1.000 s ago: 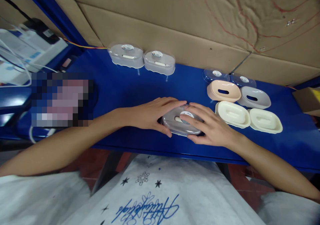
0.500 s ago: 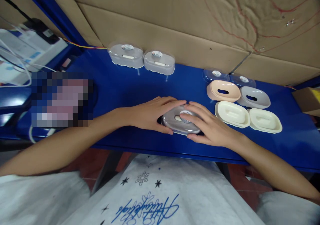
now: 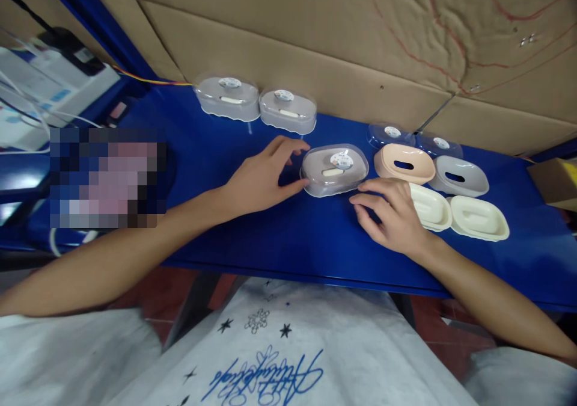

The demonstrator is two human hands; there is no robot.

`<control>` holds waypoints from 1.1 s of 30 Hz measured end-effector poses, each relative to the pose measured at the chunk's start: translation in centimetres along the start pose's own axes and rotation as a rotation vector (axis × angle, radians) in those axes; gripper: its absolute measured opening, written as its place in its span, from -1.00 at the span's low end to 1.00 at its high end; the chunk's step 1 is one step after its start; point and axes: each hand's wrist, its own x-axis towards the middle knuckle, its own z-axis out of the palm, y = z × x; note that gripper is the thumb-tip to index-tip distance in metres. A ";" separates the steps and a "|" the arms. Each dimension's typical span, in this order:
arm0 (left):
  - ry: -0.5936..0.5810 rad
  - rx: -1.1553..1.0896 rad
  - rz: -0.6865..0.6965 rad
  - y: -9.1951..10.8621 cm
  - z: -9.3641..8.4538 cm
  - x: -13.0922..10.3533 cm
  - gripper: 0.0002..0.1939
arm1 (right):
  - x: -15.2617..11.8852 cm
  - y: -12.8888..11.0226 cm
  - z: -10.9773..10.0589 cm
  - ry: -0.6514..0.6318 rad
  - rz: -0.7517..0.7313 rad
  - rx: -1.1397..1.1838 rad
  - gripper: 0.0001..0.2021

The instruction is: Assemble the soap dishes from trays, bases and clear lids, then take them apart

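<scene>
A grey oval soap box (image 3: 336, 174) with a clear lid and a round label lies on the blue table (image 3: 270, 243) between my hands. My left hand (image 3: 265, 174) is at its left end, fingers apart, the thumb tip at or very near its side; contact is hard to tell. To the lower right, my right hand (image 3: 392, 216) has its fingers spread and curved, holding nothing. That hand partly covers a cream oval tray (image 3: 428, 207). Beside that tray sits a second cream tray (image 3: 480, 218).
Behind the cream trays stand a peach slotted dish (image 3: 403, 164) and a grey slotted dish (image 3: 460, 175), with two clear lids (image 3: 390, 134) at the back. Two lidded grey boxes (image 3: 228, 99) stand by the cardboard wall (image 3: 270, 33). Cables and a power strip (image 3: 90, 87) lie left.
The grey soap box has moved away from me, toward the back of the table. Both hands have come off its top and spread apart, the right one moving rightward.
</scene>
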 end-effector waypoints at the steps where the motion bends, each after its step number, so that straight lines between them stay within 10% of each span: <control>1: 0.043 0.011 -0.014 0.0 -0.1 0.1 -0.41 | 0.0 0.0 0.1 -0.022 -0.009 0.009 -0.71; 5: 0.001 0.023 0.100 0.0 -0.2 0.1 -0.75 | -0.1 0.2 0.6 -0.102 -0.059 0.041 -0.79; 14: -0.356 0.261 0.221 0.1 0.9 -0.8 -0.37 | -0.3 0.9 1.3 -0.485 0.214 -0.007 -0.42; 33: -0.400 0.305 0.246 -0.1 0.8 -0.7 -0.40 | 3.3 3.7 2.9 -0.586 0.224 -0.159 -0.28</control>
